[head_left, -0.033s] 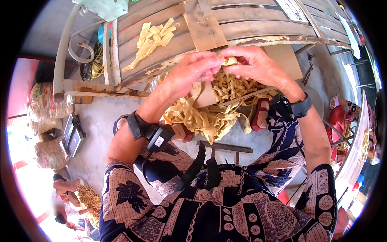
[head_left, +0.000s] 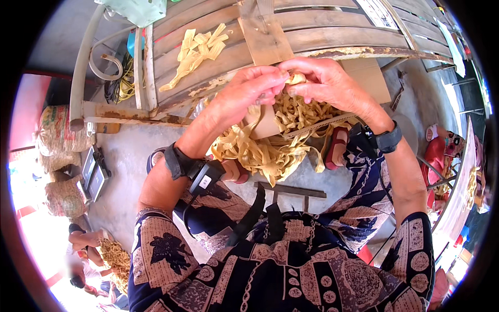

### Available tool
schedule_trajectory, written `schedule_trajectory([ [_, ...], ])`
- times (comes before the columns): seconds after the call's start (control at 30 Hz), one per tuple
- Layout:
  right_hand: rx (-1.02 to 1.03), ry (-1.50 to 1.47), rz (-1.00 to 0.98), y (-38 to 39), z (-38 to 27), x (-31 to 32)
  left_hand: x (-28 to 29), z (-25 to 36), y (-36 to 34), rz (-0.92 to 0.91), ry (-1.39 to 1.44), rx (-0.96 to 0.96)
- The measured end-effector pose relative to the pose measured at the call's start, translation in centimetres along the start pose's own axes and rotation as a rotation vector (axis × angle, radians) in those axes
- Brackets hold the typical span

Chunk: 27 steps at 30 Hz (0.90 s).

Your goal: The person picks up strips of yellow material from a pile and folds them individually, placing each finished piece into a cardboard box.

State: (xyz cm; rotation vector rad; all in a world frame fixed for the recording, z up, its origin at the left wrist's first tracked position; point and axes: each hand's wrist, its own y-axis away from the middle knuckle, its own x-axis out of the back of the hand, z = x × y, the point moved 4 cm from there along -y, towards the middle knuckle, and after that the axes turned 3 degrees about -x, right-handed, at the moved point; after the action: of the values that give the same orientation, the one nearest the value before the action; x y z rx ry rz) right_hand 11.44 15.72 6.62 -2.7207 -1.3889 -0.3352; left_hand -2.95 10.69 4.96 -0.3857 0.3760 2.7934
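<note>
My left hand and my right hand meet above a cardboard box, fingers pinched together. Between them is a small folded or knotted piece of pale yellow strip, mostly gripped by my right thumb and fingers. My left fingertips press at its left side; how much of the strip they hold is partly hidden. Below my hands, the cardboard box contains many small knotted yellow pieces. Long loose yellow strips lie heaped in front of it, between my feet.
A slatted wooden bench with a rusty metal frame stands just beyond my hands. More yellow strips lie on it, beside a wooden board. Woven sacks stand at left. People sit near a yellow heap at lower left.
My right index finger has shifted slightly left, closer over my left fingertips. The rest looks the same.
</note>
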Motion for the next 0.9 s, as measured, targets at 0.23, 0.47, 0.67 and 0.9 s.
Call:
schedule_trajectory([
  [0.23,-0.134,-0.011,0.052,0.2,0.0,2.6,1.1,0.8,0.3,0.036,-0.018,-0.008],
  [0.47,-0.184,0.109,0.192,0.4,-0.8,2.6,2.3,1.1,0.4,0.077,0.008,-0.071],
  [0.67,-0.152,-0.144,0.183,0.0,0.0,1.9,1.6,0.3,0.0,0.003,0.175,0.007],
  [0.9,-0.212,-0.248,0.144,-2.2,1.1,0.9,1.3,-0.1,-0.8,-0.119,0.340,0.116],
])
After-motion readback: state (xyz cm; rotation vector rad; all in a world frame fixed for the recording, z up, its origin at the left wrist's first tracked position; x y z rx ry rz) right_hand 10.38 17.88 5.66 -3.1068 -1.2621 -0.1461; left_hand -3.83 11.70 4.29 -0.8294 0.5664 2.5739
